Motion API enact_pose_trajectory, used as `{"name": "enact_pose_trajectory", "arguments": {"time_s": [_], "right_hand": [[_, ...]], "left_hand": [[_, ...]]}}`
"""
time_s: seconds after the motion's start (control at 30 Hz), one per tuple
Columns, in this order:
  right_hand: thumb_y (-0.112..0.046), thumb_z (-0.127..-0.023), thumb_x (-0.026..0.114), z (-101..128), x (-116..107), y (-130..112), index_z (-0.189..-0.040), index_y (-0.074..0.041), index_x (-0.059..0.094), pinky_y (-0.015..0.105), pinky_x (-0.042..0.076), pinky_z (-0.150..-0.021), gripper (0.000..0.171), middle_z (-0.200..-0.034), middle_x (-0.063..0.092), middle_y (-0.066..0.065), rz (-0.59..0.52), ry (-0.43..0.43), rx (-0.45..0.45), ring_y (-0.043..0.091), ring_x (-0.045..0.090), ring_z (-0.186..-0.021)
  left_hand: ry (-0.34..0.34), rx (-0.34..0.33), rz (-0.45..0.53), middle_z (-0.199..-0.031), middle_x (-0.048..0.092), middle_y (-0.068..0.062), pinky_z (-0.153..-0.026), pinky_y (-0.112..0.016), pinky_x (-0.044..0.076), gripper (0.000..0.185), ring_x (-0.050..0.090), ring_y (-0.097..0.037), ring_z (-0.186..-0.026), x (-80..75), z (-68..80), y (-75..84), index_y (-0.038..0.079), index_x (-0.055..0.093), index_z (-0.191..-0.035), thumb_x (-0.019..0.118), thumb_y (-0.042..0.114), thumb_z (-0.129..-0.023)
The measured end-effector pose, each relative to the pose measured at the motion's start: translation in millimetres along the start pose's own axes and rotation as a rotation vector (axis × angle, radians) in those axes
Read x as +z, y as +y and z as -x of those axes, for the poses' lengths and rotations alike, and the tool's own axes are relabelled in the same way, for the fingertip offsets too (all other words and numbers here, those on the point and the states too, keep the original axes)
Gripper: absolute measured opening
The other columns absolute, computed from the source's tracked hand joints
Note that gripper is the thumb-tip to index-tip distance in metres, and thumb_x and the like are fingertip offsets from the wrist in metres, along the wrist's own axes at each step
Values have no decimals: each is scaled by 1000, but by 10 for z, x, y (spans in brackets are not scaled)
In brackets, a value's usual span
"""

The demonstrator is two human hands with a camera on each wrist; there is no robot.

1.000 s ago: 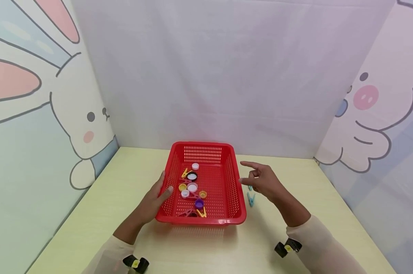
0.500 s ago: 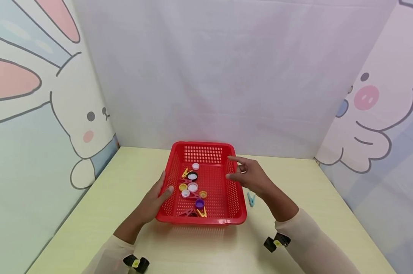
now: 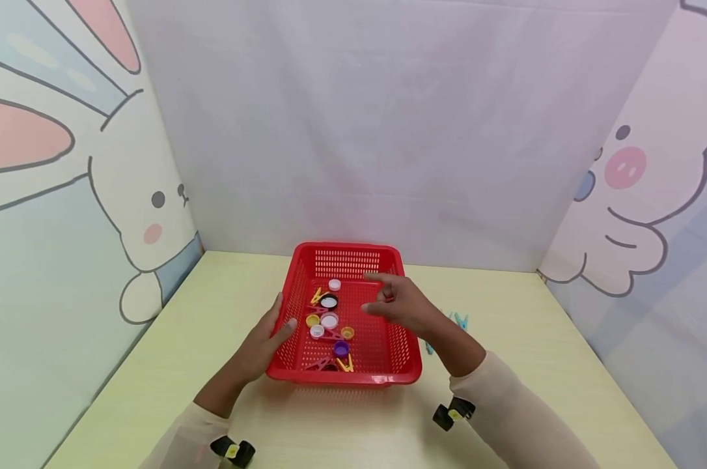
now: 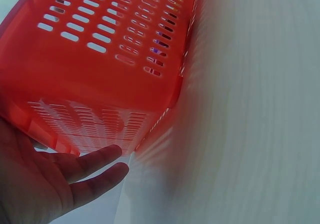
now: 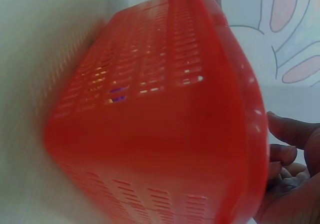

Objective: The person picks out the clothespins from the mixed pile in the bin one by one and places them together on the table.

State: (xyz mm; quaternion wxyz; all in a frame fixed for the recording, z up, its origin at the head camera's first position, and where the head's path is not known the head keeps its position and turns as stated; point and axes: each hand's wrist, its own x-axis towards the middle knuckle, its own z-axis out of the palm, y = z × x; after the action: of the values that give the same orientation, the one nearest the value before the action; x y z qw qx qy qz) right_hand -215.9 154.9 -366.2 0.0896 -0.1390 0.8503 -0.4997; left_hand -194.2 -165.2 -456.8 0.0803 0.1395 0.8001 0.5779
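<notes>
My left hand holds the left side of a red plastic basket, its thumb over the rim and its fingers along the outer wall. My right hand hovers over the basket's right part, forefinger and thumb apart and other fingers curled in. Nothing shows between forefinger and thumb. Inside the basket, mostly left, lie bottle caps, among them a purple cap, a black-rimmed cap and a white cap. Among them are yellow clothespins and dark pink clothespins. The right wrist view shows the basket's slotted wall.
Teal clothespins lie on the pale wooden table right of the basket, partly hidden by my right forearm. A light curtain hangs behind the table, with cartoon-printed walls at both sides.
My right hand has moved left from beside the basket, across its right rim, to over its inside. My left hand and the basket stay in place. More teal clothespins show now.
</notes>
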Motion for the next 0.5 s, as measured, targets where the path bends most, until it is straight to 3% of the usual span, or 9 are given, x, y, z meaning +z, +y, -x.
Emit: {"name": "enact_pose_trajectory", "arguments": {"time_s": [0.5], "right_hand": [[-16,-94,86,-81,255,101,-157,-10,59,30,59,-69,69,-76,57,2,-5,-124,35,15,54,-69]], "left_hand": [[-9,15,9,-156,53,-24,-89,-45,70,98,74,-38,-120,-7,-4,-14,24,-2,-177,65,45,-108]]}}
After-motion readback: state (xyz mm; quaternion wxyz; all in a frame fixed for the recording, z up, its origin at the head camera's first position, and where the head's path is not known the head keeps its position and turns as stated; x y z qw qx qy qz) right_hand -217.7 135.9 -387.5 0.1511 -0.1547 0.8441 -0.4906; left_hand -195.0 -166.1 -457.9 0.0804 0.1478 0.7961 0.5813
